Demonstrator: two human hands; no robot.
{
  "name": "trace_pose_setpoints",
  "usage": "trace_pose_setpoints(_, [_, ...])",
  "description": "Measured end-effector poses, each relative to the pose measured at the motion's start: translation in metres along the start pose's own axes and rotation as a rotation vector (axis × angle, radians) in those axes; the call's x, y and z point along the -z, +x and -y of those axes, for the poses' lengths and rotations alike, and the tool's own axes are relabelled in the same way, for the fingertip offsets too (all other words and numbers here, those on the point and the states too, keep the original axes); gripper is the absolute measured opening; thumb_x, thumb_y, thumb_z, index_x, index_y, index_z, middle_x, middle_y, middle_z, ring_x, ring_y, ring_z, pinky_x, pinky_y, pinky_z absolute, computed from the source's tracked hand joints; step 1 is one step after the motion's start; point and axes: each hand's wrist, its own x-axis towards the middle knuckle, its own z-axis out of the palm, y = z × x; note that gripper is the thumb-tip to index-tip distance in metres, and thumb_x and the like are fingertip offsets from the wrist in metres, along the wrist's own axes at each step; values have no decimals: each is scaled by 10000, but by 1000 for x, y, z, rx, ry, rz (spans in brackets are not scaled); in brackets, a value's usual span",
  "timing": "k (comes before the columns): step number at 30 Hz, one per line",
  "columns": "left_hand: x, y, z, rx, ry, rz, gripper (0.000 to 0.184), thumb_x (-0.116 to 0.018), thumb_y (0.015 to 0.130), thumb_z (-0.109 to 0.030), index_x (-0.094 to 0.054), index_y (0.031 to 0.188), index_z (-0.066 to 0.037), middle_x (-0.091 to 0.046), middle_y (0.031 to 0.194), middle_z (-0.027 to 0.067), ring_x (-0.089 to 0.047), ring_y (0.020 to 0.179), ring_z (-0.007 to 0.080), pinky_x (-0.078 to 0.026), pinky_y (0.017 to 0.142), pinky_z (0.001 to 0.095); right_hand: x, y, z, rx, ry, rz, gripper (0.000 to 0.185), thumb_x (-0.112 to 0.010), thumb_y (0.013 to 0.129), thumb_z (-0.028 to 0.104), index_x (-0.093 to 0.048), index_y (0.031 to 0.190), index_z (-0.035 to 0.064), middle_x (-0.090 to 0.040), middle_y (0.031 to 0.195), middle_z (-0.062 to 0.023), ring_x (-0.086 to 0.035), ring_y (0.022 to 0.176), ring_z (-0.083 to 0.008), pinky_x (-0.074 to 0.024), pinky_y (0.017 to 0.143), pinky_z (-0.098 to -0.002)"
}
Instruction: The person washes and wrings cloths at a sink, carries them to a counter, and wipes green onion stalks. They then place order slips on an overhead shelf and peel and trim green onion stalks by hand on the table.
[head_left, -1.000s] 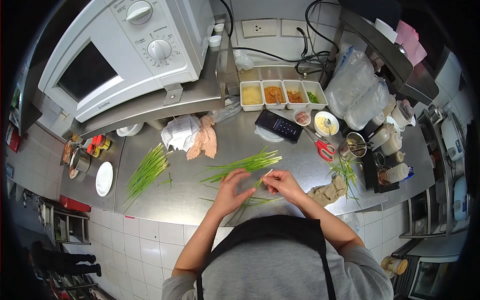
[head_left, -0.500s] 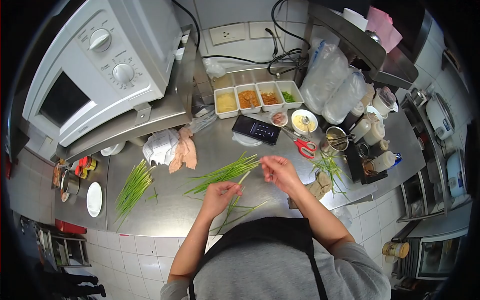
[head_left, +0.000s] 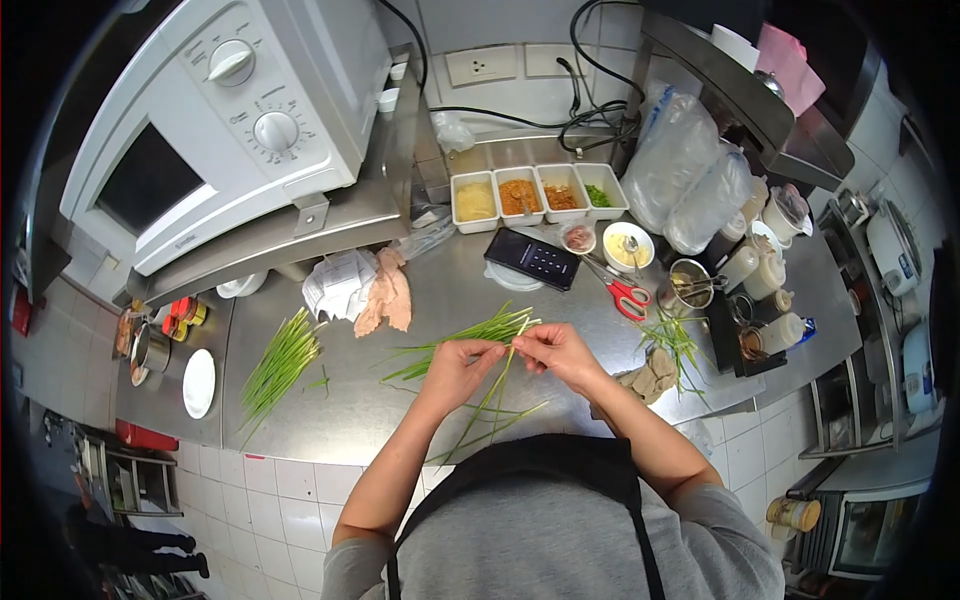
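Note:
My left hand (head_left: 462,372) is closed, its fingertips pinching a thin green stalk (head_left: 500,385) near its pale upper end. My right hand (head_left: 555,354) is closed as well, pinching the same stalk close beside the left fingertips. Just behind the hands lies a bunch of green stalks (head_left: 455,342) on the steel counter (head_left: 360,410). A few loose stalks (head_left: 500,425) rest at the counter's front edge. To the left sits another green bunch (head_left: 280,370), with a small green scrap (head_left: 320,381) beside it.
Behind are a phone (head_left: 532,258), white food containers (head_left: 474,203) and red scissors (head_left: 628,298). On the right are a brown cloth (head_left: 652,375), green trimmings (head_left: 675,340) and a bottle rack (head_left: 735,335). A microwave (head_left: 220,120), crumpled papers (head_left: 341,289) and a white plate (head_left: 199,384) stand left.
My right hand was raised apart from the stalk; it has come down and pinches the stalk beside my left hand. My left hand has risen slightly toward it. The camera view has shifted.

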Motion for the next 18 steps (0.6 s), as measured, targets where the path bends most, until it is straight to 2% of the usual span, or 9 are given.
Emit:
trace_pose_setpoints(5, [10,2,-4,-46,46,-64,181,-624,851,-178,-685,928,-27,-691,826,73,-610,774,101,-468,734,262,-1,-2,11,-38,-44,114,196,-622,859,225,-621,757,59,-548,613,26,-492,555,-43,-388,512,-190])
trace_pose_setpoints(8, [20,5,6,-56,-24,-174,165,-624,848,-161,-692,892,-18,-691,836,70,-611,782,97,-468,744,254,0,-2,13,-22,-57,170,178,-636,850,218,-626,769,59,-551,616,27,-493,555,-45,-389,512,-194])
trace_pose_setpoints(11, [40,9,31,-98,-74,-347,224,-565,896,-190,-645,900,18,-680,839,92,-621,791,129,-478,762,271,4,-2,14,-7,-50,165,157,-646,842,209,-641,798,58,-555,620,27,-494,554,-47,-387,510,-195])
trace_pose_setpoints(14, [56,12,53,-68,-466,-459,264,-479,943,-235,-540,923,21,-654,871,127,-631,833,189,-486,794,308,5,-1,18,-6,39,89,149,-652,837,203,-656,833,53,-558,622,27,-495,549,-49,-382,508,-194])
trace_pose_setpoints(15, [51,9,61,-94,-537,-364,254,-412,966,-270,-438,948,-18,-625,909,152,-630,882,236,-488,810,331,4,2,17,-12,94,55,149,-654,835,200,-659,842,51,-559,622,26,-495,547,-49,-380,507,-194])
trace_pose_setpoints(18, [22,-6,7,229,-884,-96,202,-435,958,-250,-425,976,-49,-618,937,157,-623,920,240,-484,820,329,-4,10,16,24,159,-3,156,-660,831,190,-661,858,37,-570,642,29,-489,540,-40,-384,496,-188])
